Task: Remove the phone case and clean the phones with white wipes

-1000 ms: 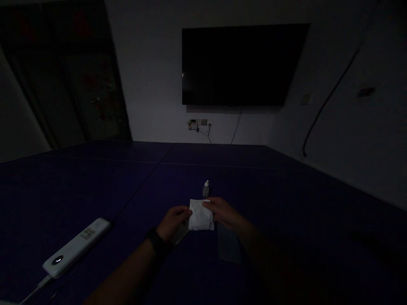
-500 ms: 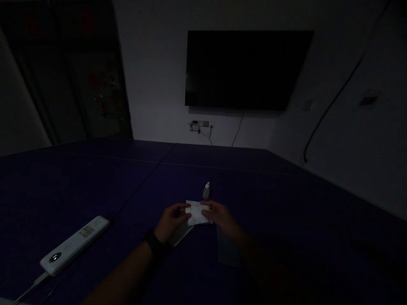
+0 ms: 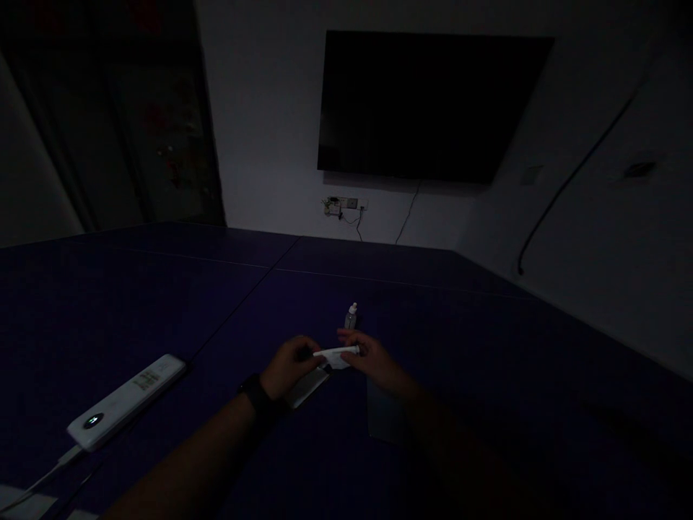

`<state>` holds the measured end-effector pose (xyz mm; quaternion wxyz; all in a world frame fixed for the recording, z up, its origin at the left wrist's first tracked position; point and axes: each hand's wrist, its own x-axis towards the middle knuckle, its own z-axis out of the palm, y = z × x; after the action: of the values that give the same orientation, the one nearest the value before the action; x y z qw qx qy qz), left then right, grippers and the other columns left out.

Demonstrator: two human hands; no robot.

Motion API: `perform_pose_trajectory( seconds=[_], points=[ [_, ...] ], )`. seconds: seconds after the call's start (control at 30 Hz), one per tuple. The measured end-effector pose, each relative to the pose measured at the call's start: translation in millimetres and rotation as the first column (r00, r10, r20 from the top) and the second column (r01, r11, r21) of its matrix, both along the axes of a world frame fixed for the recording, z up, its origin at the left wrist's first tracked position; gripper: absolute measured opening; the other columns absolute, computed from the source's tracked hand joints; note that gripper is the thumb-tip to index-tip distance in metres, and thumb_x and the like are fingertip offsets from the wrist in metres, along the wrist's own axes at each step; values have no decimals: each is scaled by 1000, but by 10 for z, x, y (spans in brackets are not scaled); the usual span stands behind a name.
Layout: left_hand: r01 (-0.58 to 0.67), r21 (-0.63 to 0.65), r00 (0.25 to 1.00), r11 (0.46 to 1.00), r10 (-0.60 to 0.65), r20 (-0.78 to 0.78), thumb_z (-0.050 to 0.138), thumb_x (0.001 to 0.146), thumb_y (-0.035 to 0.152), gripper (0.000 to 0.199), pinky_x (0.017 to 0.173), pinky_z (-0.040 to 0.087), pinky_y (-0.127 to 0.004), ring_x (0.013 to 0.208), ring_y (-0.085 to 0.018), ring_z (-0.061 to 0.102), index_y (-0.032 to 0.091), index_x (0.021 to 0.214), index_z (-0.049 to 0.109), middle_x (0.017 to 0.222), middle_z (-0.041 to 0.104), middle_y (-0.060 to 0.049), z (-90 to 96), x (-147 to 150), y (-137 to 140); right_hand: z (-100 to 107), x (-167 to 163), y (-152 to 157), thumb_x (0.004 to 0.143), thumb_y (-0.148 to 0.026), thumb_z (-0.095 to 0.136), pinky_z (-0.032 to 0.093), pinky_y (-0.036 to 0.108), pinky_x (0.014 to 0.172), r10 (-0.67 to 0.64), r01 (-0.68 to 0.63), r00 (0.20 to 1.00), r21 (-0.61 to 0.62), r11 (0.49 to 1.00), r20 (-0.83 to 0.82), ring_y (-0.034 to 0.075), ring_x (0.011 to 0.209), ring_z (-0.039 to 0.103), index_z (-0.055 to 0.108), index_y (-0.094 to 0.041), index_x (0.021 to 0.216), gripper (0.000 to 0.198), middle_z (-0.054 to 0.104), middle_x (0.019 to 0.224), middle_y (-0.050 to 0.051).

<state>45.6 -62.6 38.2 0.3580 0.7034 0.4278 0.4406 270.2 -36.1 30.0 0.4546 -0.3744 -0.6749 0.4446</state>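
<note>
Between my two hands is a folded white tissue [image 3: 336, 358], its upper edge rolled or folded over. My left hand [image 3: 288, 368], with a dark watch on the wrist, pinches its left end. The right end is gripped between the thumb and fingers of my right hand [image 3: 377, 365]. Just beyond the fingers stands a small clear bottle [image 3: 351, 318] with a white dropper-like top. Beneath my left hand lies a flat, pale-edged rectangular thing [image 3: 307, 390], partly covered. A dark flat rectangular thing [image 3: 385, 419] lies under my right forearm. Dim light hides finer detail.
A long white power bank [image 3: 127, 401] with a lit display lies at the left of the dark blue table [image 3: 227, 448], a white cable [image 3: 40, 480] at its near end. A seam runs across the tabletop. A large television [image 3: 427, 105] hangs on the far wall.
The tissue has gone from lying broad and flat toward me to being tilted or folded, showing a narrow upper edge. Both hands still hold it. My view has shifted slightly.
</note>
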Motion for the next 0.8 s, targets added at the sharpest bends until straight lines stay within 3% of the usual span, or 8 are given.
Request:
perform_pose_trajectory(
  seconds=[0.1, 0.2, 0.3, 0.43, 0.5, 0.6, 0.7, 0.8],
  points=[
    [73, -32, 997, 997, -74, -7, 68, 83, 44, 27, 69, 49, -27, 76, -17, 63, 18, 85, 65, 80, 68, -2, -18, 50, 60, 30, -24, -76, 68, -48, 83, 55, 39, 86, 100, -107, 992, -90, 990, -75, 23, 102, 68, 64, -22, 94, 41, 69, 123, 11],
    [112, -41, 992, 993, -114, -46, 69, 82, 49, 32, 70, 49, -27, 76, -17, 62, 17, 87, 65, 81, 67, -2, -20, 68, 134, 6, -46, -99, 65, -46, 85, 56, 35, 79, 24, -24, 1000, -116, 993, -4, 22, 89, 70, 71, -20, 102, 47, 75, 105, 8],
    [107, -48, 986, 993, -113, -121, 66, 83, 55, 39, 71, 49, -29, 77, -17, 61, 18, 94, 65, 83, 66, -3, 14, -2, 167, -38, 2, -45, 69, -49, 80, 56, 35, 71, -53, 59, 997, -119, 991, 55, 22, 75, 70, 75, -16, 98, 44, 76, 86, 8],
    [0, -10, 966, 1000, -3, -259, 71, 73, 66, 58, 85, 46, -40, 97, -28, 59, 19, 105, 65, 100, 65, -9, 45, -190, 39, -50, 178, 39, 76, -50, 72, 57, 39, 73, -170, 176, 982, -69, 982, 85, 25, 79, 71, 76, -15, 103, 44, 77, 93, 11],
    [-81, 44, 880, 996, 92, -467, 71, 63, 77, 75, 88, 44, -46, 104, -35, 55, 18, 108, 65, 106, 63, -13, 17, -262, -81, -36, 252, 39, 81, -46, 68, 56, 42, 82, -225, 229, 969, -24, 973, 96, 28, 90, 72, 76, -17, 107, 40, 77, 103, 12],
    [-69, 88, 735, 994, 111, -669, 76, 53, 79, 93, 89, 44, -48, 106, -38, 54, 14, 119, 62, 112, 62, -16, -78, -294, -224, -36, 263, -7, 87, -35, 62, 52, 43, 96, -266, 250, 950, 110, 962, 163, 28, 106, 69, 75, -22, 112, 31, 75, 115, 9],
    [7, 112, 725, 994, 72, -685, 83, 58, 62, 84, 92, 43, -46, 106, -34, 55, 19, 126, 60, 115, 61, -12, -181, -271, -247, -93, 169, -54, 91, -17, 52, 51, 42, 101, -261, 104, 890, 390, 915, 373, 24, 112, 68, 70, -25, 124, 38, 72, 124, 8],
    [106, 101, 738, 989, -10, -675, 86, 59, 51, 82, 94, 43, -45, 107, -32, 55, 24, 131, 57, 118, 61, -9, -241, -260, -186, -201, 67, -69, 86, -6, 50, 49, 39, 106, -224, -77, 833, 507, 859, 505, 21, 119, 64, 67, -25, 128, 50, 69, 130, 6]
  ],
)
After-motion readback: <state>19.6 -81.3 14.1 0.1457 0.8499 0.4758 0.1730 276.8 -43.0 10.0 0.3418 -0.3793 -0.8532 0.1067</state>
